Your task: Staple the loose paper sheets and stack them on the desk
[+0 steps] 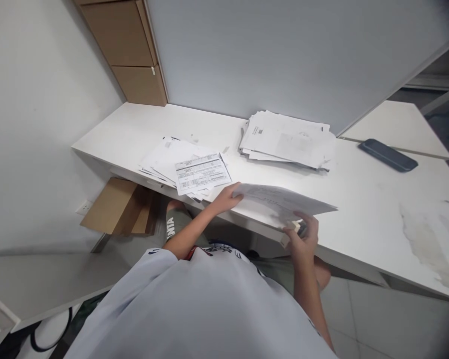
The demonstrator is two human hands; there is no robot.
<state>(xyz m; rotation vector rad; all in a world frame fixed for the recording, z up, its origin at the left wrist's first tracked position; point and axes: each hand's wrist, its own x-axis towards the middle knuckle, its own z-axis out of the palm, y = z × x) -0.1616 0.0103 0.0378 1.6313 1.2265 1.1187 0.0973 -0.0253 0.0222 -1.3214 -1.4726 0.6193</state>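
My left hand (227,199) grips the left edge of a printed sheet of paper (280,198), held nearly flat just above the front edge of the white desk (359,199). My right hand (304,237) is under the sheet's right part, fingers curled around a small pale object with a dark part that I cannot make out. A fanned pile of printed papers (187,167) lies on the desk just left of my left hand. A second, thicker stack of papers (286,139) lies farther back.
A dark phone (387,155) lies at the back right of the desk. A grey partition wall (284,50) stands behind it. Brown drawers (129,50) sit in the back left corner. A cardboard box (115,207) stands under the desk at left. A stained patch (430,239) marks the desk's right side.
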